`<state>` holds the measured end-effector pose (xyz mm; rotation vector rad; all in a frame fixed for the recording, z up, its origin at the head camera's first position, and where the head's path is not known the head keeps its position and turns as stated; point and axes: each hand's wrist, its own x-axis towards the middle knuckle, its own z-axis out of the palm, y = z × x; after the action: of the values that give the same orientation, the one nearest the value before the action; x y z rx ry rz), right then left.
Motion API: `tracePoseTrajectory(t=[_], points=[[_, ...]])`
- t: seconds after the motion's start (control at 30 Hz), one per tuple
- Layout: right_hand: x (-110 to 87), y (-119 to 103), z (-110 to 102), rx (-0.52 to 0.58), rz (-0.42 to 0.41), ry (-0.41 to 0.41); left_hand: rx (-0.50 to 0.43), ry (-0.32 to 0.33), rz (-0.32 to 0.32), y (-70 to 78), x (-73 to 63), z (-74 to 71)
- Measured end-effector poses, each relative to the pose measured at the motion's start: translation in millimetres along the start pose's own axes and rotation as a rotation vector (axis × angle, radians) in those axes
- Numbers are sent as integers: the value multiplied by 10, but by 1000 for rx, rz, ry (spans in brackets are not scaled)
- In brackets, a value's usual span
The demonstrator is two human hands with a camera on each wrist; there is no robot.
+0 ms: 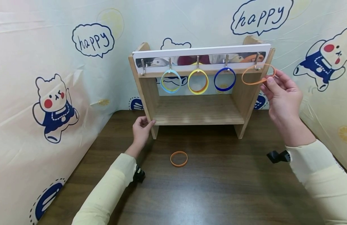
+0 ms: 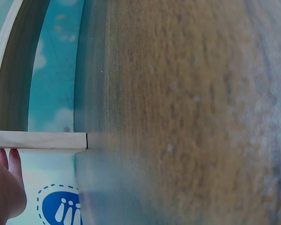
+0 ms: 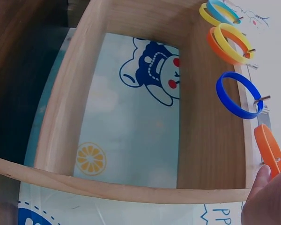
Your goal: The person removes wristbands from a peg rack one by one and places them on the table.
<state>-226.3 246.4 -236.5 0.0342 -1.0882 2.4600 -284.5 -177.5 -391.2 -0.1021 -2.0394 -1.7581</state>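
Observation:
My right hand [image 1: 284, 98] pinches an orange ring [image 1: 250, 83] by its near edge, at the rightmost metal hook [image 1: 257, 57] of a wooden rack [image 1: 198, 109]. In the right wrist view the orange band [image 3: 268, 145] appears around that hook's tip. My left hand [image 1: 140, 129] grips the rack's left side panel near its foot, thumb at the front edge and fingers on the outer face. Other hooks carry a light blue ring [image 1: 162, 82] with a yellow one behind, a yellow ring [image 1: 200, 92] with an orange one behind, and a dark blue ring [image 1: 225, 89].
Another orange ring [image 1: 178, 166] lies flat on the dark wooden table [image 1: 207, 193], in front of the rack. The leftmost hook [image 1: 143, 66] bears no ring. A printed cloth [image 1: 105, 84] stands behind and along both sides.

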Motion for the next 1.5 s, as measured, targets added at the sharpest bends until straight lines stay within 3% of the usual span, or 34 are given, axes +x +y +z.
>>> tracePoseTrajectory(t=[0.17,0.4,0.6,1.03,1.5], points=[[-21,-18,23,2,-9,-14,-1,4,2,-15,12,0],[-48,-37,46,15,-3,-30,2,17,-6,-277,116,3],[-101,-53,57,10,-4,-70,35,0,0,-14,17,0],[-243,-5,42,-52,57,-114,28,-8,-11,2,20,-2],[-341,185,5,-83,56,-204,19,-3,11,-22,13,-5]])
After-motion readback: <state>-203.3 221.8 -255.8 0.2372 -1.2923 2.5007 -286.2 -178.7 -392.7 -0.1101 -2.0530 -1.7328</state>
